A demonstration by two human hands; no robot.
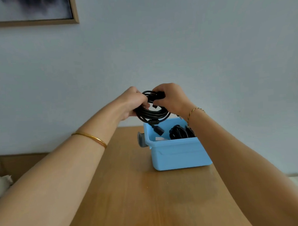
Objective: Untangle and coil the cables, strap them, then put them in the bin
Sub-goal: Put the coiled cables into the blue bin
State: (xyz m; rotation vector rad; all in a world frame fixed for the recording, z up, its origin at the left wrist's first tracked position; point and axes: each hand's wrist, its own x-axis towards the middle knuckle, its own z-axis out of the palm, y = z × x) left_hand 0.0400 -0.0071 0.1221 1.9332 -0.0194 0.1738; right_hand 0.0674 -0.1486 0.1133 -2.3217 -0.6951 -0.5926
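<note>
A coiled black cable hangs in the air just above the far left corner of the light blue bin. My left hand grips the coil's left side. My right hand holds its upper right part, fingers curled round a black band or plug there. One plug end of the cable dangles down into the bin. Inside the bin lies another bundle of black cable and a small white piece.
The bin stands on a narrow wooden table, near its far right side, with a grey clasp on its left end. A pale wall is behind, with a framed picture at top left. Soft items lie beside the table on both sides.
</note>
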